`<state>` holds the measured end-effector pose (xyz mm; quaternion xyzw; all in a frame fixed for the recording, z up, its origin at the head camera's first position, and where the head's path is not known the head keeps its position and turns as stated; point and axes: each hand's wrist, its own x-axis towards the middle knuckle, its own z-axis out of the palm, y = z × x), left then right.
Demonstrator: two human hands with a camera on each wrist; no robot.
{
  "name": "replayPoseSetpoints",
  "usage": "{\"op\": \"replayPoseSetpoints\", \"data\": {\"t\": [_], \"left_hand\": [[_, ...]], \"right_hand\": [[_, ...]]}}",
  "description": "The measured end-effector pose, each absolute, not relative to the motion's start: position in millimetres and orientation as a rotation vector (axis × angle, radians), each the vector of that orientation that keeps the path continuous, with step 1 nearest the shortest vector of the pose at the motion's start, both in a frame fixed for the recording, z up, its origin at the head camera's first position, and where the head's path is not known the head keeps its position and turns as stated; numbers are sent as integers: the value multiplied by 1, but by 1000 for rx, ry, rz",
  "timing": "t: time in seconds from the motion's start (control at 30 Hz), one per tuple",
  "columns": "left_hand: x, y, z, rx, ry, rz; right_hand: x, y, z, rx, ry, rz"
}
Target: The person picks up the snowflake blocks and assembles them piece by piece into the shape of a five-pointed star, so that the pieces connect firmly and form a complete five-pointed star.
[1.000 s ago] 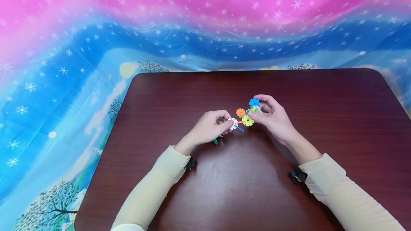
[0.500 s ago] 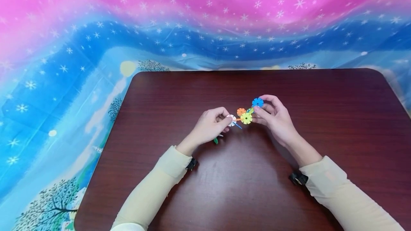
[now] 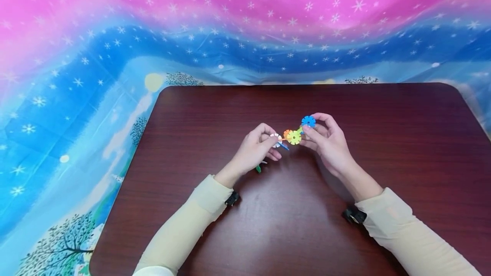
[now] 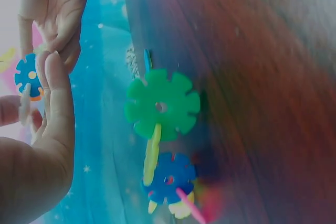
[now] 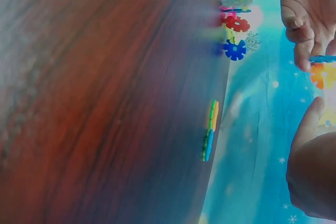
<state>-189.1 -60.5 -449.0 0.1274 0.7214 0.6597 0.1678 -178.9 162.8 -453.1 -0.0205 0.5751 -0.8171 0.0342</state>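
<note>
Both hands hold one chain of slotted plastic snowflake discs above the table. In the head view, my left hand (image 3: 253,148) pinches a white disc (image 3: 275,139) at the chain's left end, where a blue disc (image 3: 284,145) sticks out edge-on. My right hand (image 3: 330,144) pinches the right end, by an upright blue disc (image 3: 308,122). A yellow disc (image 3: 294,137) and an orange disc (image 3: 287,133) sit between the hands. The right fingers partly hide the joints there.
A dark wooden table (image 3: 402,139) lies below, with a patterned cloth (image 3: 245,41) behind. On it stands another joined group, with a green disc (image 4: 173,95) and a blue disc (image 4: 170,174), mostly hidden by my left hand in the head view. Flat discs (image 5: 211,129) lie farther along.
My left hand has risen slightly with the white disc, tilting the chain's left part up. The right hand has shifted its grip to beside the blue disc, which moved slightly right.
</note>
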Motion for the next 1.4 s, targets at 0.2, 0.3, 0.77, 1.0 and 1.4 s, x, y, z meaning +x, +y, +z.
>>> {"op": "replayPoseSetpoints", "data": {"t": [0.2,0.3,0.77,1.0,1.4], "left_hand": [[-189,-52,-454,321,1905,1927],[-189,-48,-454,314,1916,1908],[-190,-46,-453,400,2105,1808],[-186,-48,-451,444,2196,1760],[-183,-41,-455,332,2248,1874]], "right_hand": [[-178,159,-450,-62,1809,-2498],[-178,159,-451,-70,1855,-2466],[-179,160,-448,-69,2057,-2183],[-176,159,-448,-83,2159,-2093],[-175,148,-455,-20,2211,-2223]]}}
